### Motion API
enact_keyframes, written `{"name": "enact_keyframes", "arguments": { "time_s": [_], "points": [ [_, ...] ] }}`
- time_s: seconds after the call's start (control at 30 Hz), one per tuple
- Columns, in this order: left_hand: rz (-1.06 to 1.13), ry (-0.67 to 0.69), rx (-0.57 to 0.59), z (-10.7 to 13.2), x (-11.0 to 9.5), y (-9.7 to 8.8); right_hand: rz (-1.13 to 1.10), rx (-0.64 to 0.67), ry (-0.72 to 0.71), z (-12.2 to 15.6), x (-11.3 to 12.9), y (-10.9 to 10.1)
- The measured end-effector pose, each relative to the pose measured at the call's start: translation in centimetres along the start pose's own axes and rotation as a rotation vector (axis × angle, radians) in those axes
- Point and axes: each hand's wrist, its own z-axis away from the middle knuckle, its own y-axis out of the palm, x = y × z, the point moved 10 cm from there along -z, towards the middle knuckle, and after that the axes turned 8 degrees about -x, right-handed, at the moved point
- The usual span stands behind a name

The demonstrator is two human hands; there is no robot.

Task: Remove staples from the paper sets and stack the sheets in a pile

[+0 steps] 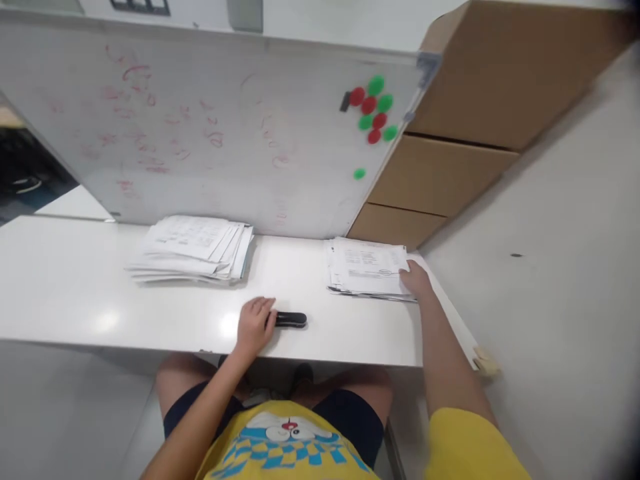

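Note:
My left hand (256, 325) rests on the white table, its fingers curled over one end of a black stapler (292, 320). The stapler's other end sticks out to the right. At the right, my right hand (416, 279) pinches the right edge of a printed sheet (370, 263) on top of a low stack of papers; the thumb lies on the sheet and the other fingers are partly hidden. Left of centre lies a taller, uneven stack of papers (193, 247), apart from both hands.
A whiteboard (225, 133) with red writing stands along the table's (65, 287) back edge, carrying red and green round magnets (376, 85). Brown cardboard boxes (440, 167) are stacked behind the right end, beside a pale wall (560, 267). A beige block (486, 363) sits at the table's right corner.

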Motion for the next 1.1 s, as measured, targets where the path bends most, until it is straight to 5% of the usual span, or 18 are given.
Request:
{"name": "enact_keyframes", "arguments": {
  "time_s": [0.13, 0.23, 0.33, 0.43, 0.6, 0.67, 0.8, 0.9, 1.0, 1.1],
  "points": [
    [-0.248, -0.267, -0.105, -3.9, 9.8, -4.4, 0.089, -0.165, -0.082, 4.3, 1.1, -0.5],
    [-0.357, -0.378, -0.044, -6.6, 16.5, -5.7, 0.066, -0.265, -0.226, 9.6, 2.9, -0.8],
    [-0.387, -0.386, 0.052, -7.6, 19.2, -5.3, 0.013, -0.243, -0.237, 14.4, 3.3, -0.2],
    [-0.414, -0.379, 0.059, -7.2, 18.9, -5.3, -0.047, -0.223, -0.155, 17.6, 2.5, -0.5],
    [-0.423, -0.243, 0.037, -5.9, 13.0, -5.5, -0.266, -0.185, 0.019, 21.5, 3.5, -1.9],
    [-0.363, -0.127, 0.002, -4.6, 8.1, -5.5, -0.501, -0.050, 0.131, 23.9, 5.7, -1.0],
    [-0.117, 0.181, -0.013, -0.3, -4.4, -4.1, -1.056, 0.493, 0.297, 30.8, 13.9, 3.6],
    [0.016, 0.295, 0.064, 2.7, -11.1, -2.6, -1.216, 0.499, 0.421, 33.1, 16.2, 4.6],
    [0.084, 0.251, 0.169, 3.9, -13.1, -1.4, -1.202, 0.398, 0.562, 33.1, 14.4, 5.3],
    [0.137, 0.218, 0.256, 4.6, -12.5, -1.0, -1.147, 0.372, 0.545, 31.9, 11.9, 5.1]
  ]
}}
